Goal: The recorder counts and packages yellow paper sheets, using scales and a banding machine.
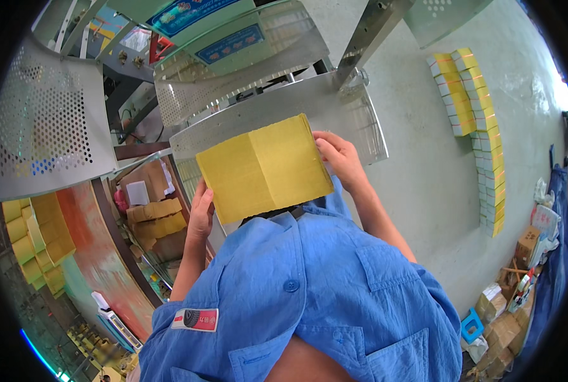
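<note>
- Grey floor point(417, 184) to the right, metal tray point(271, 109) far side.
- Yellow paper point(265, 169) front and centre, between the grips: long axis left-to-right, right end angled far.
- Left grip point(201, 213), nearer, holds its left edge; right grip point(342, 162), farther out, holds its right.

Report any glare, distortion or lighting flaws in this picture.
Head view: black vignetting fills the corners; the perforated metal panel at left bends toward the rim; the grey floor shows pale glare at upper right; between the left hand and right hand, the yellow paper looks clear, its crease visible.
</note>
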Motion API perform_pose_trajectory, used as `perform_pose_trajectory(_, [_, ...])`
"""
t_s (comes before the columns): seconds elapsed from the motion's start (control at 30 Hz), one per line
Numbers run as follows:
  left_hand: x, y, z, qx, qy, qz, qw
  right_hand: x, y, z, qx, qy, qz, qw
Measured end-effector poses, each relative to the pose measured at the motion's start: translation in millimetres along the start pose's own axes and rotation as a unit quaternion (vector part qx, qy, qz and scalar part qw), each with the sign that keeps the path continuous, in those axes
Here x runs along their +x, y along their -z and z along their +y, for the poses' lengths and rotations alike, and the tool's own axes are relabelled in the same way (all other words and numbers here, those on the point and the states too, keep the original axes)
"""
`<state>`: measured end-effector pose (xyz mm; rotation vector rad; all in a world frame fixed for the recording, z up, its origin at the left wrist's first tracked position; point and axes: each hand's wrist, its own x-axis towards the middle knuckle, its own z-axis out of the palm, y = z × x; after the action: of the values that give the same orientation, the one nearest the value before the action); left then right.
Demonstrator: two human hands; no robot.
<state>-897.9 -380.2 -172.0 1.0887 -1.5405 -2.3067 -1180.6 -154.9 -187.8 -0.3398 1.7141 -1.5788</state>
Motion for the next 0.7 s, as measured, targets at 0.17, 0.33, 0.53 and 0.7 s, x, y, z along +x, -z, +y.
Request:
perform_pose_trajectory(0.17, [0, 0, 1, 0.001, 0.001, 0.002, 1.000, -6, -1, -1, 0.001, -0.017, 0.009, 1.000])
perform_pose_trajectory(0.33, [0, 0, 2, -0.004, -0.002, -0.002, 1.000, -5, -5, -2, 0.015, -0.021, 0.012, 1.000])
perform_pose_trajectory(0.53, [-1, 4, 3, -0.005, 0.003, 0.000, 1.000, -3, -11, 1, 0.043, -0.017, 0.039, 0.998])
perform_pose_trajectory(0.7, [4, 5, -8, 0.022, 0.010, 0.037, 0.999, -1, -11, -2, 0.042, -0.012, 0.042, 0.998])
